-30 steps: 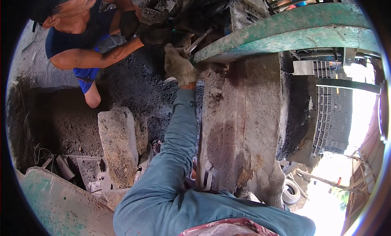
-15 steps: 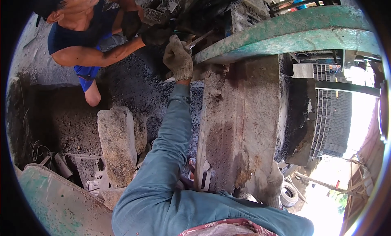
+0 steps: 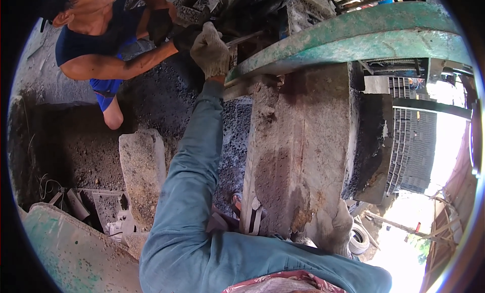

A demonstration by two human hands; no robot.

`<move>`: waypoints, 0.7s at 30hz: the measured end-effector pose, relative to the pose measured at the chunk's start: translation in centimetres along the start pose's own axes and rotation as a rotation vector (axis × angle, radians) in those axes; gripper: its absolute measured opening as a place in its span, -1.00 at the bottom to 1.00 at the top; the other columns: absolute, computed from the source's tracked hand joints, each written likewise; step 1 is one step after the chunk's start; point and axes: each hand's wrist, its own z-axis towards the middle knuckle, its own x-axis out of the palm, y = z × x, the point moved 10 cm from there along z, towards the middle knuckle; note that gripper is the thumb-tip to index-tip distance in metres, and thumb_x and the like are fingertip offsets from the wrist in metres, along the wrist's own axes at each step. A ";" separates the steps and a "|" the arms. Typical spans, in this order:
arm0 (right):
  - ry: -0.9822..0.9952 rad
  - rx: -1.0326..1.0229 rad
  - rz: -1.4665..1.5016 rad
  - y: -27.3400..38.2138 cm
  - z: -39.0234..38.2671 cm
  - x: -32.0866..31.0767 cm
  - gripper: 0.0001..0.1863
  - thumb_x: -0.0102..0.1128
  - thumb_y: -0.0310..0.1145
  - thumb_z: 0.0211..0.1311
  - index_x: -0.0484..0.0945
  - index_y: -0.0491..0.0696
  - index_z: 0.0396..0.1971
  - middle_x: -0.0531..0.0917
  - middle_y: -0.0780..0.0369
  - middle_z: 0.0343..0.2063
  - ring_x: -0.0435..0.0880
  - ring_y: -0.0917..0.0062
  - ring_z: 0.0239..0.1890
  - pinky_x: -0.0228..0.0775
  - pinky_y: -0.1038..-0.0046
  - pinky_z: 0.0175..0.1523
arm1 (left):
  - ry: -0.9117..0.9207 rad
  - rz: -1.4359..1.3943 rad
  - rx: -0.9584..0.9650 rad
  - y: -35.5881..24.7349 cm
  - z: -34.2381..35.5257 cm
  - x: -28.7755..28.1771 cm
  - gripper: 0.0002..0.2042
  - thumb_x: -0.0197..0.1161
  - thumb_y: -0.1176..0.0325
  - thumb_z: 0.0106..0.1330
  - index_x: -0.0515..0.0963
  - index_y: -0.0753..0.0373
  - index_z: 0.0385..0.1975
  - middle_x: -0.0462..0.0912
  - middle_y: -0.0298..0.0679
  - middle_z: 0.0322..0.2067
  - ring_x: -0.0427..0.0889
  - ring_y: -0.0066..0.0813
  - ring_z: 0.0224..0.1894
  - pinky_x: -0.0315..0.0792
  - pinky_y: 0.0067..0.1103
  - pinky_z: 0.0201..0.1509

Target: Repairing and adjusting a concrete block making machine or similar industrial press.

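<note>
The left hand (image 3: 210, 50) wears a dirty grey-beige fabric glove, and its long sleeve (image 3: 194, 156) is teal-blue. The curved metal beam (image 3: 353, 38) is worn green. The big concrete block (image 3: 303, 146) is grey-brown with rusty stains.

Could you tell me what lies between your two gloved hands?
In the head view, a long crusted concrete slab spans from left hand to right hand.

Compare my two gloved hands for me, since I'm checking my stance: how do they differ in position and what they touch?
The left hand is stretched far forward at the top of the view, its fingers closed around a thin metal rod. The right hand sits close to the body, low in the view, pressed against the lower end of the concrete slab. Both wear light, dirty work gloves.
</note>
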 end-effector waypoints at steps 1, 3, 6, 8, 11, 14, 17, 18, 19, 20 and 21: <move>-0.042 -0.123 -0.047 0.7 -0.1 0.0 -0.61 0.19 -0.48 0.06 0.54 -0.20 -0.05 0.64 0.05 -0.31 0.63 0.18 -0.29 0.50 0.30 -0.11 | -0.002 0.006 -0.002 -0.5 -0.1 0.1 -0.56 0.12 0.05 0.49 0.67 0.39 -0.29 0.71 -0.19 -0.39 0.62 -0.43 -0.38 0.52 -0.43 -0.29; -0.083 -0.255 -0.091 1.4 -0.3 -0.2 -0.61 0.20 -0.48 0.06 0.55 -0.20 -0.05 0.65 0.05 -0.31 0.64 0.17 -0.28 0.50 0.30 -0.10 | -0.164 -0.028 -0.036 -0.4 0.4 -1.0 -0.51 0.10 0.02 0.48 0.67 0.39 -0.41 0.70 -0.23 -0.49 0.61 -0.43 -0.42 0.49 -0.40 -0.27; -0.076 -0.377 -0.214 2.2 -0.8 0.1 -0.63 0.21 -0.48 0.04 0.57 -0.21 -0.08 0.65 0.03 -0.27 0.66 0.16 -0.25 0.51 0.31 -0.11 | -0.221 -0.094 0.251 -2.8 0.2 -1.4 -0.51 0.19 -0.05 0.46 0.57 0.30 -0.54 0.51 -0.40 -0.63 0.44 -0.57 -0.54 0.36 -0.46 -0.41; -0.113 -0.235 -0.088 1.4 -0.7 -0.2 -0.64 0.22 -0.50 -0.02 0.57 -0.19 -0.13 0.64 0.03 -0.28 0.66 0.14 -0.29 0.51 0.30 -0.16 | -0.252 0.014 0.256 -2.5 0.3 -1.6 -0.51 0.18 -0.05 0.47 0.58 0.28 -0.53 0.50 -0.40 -0.64 0.44 -0.55 -0.54 0.36 -0.44 -0.40; -0.166 -0.022 0.098 0.5 -0.8 -0.2 -0.65 0.25 -0.52 -0.11 0.58 -0.16 -0.20 0.61 0.02 -0.30 0.64 0.12 -0.34 0.51 0.27 -0.24 | -0.268 0.141 0.285 -2.3 1.2 -1.8 -0.51 0.13 -0.05 0.49 0.58 0.26 -0.54 0.49 -0.37 -0.65 0.45 -0.50 -0.55 0.37 -0.41 -0.38; -0.117 0.043 0.047 1.4 -0.7 0.1 -0.66 0.25 -0.53 -0.14 0.57 -0.14 -0.23 0.58 0.03 -0.35 0.62 0.11 -0.40 0.50 0.23 -0.28 | -0.207 0.151 0.289 -1.9 2.6 -1.9 -0.55 0.09 0.01 0.50 0.62 0.30 -0.43 0.57 -0.32 -0.55 0.54 -0.45 -0.47 0.44 -0.42 -0.29; -0.088 -0.352 -0.455 1.1 -1.5 -0.1 -0.66 0.24 -0.49 -0.11 0.57 -0.15 -0.21 0.57 0.02 -0.36 0.61 0.12 -0.43 0.49 0.26 -0.31 | -0.184 0.205 0.300 -1.6 3.4 0.3 -0.57 0.05 0.05 0.53 0.62 0.29 -0.40 0.62 -0.33 -0.51 0.58 -0.41 -0.45 0.44 -0.43 -0.29; -0.082 -0.354 -0.450 1.0 -1.4 0.0 -0.66 0.24 -0.49 -0.11 0.57 -0.15 -0.21 0.57 0.02 -0.36 0.61 0.12 -0.43 0.49 0.26 -0.31 | -0.214 0.306 0.354 -1.7 4.1 0.1 -0.54 0.02 0.02 0.56 0.57 0.25 -0.49 0.56 -0.37 -0.57 0.53 -0.40 -0.53 0.38 -0.42 -0.39; -0.079 -0.368 -0.434 1.1 -1.3 0.1 -0.66 0.22 -0.44 -0.04 0.58 -0.17 -0.19 0.58 0.03 -0.37 0.61 0.20 -0.44 0.48 0.31 -0.32 | -0.216 0.312 0.356 -0.4 5.9 -0.6 -0.54 0.02 0.02 0.56 0.57 0.25 -0.49 0.56 -0.37 -0.57 0.53 -0.40 -0.53 0.38 -0.42 -0.39; -0.070 -0.390 -0.406 1.4 -1.2 0.3 -0.66 0.21 -0.38 0.03 0.58 -0.20 -0.16 0.59 0.05 -0.38 0.61 0.28 -0.44 0.47 0.36 -0.33 | 0.116 -0.209 0.203 3.1 9.5 -0.2 -0.55 0.04 0.04 0.55 0.59 0.26 -0.48 0.59 -0.34 -0.57 0.55 -0.38 -0.52 0.39 -0.41 -0.38; -0.062 -0.395 -0.395 1.6 -1.2 0.5 -0.66 0.21 -0.38 0.03 0.58 -0.20 -0.16 0.59 0.05 -0.38 0.61 0.28 -0.44 0.47 0.36 -0.33 | 0.452 -0.727 0.024 4.6 11.1 1.7 -0.56 0.06 0.06 0.53 0.61 0.28 -0.48 0.62 -0.31 -0.57 0.57 -0.37 -0.51 0.39 -0.41 -0.38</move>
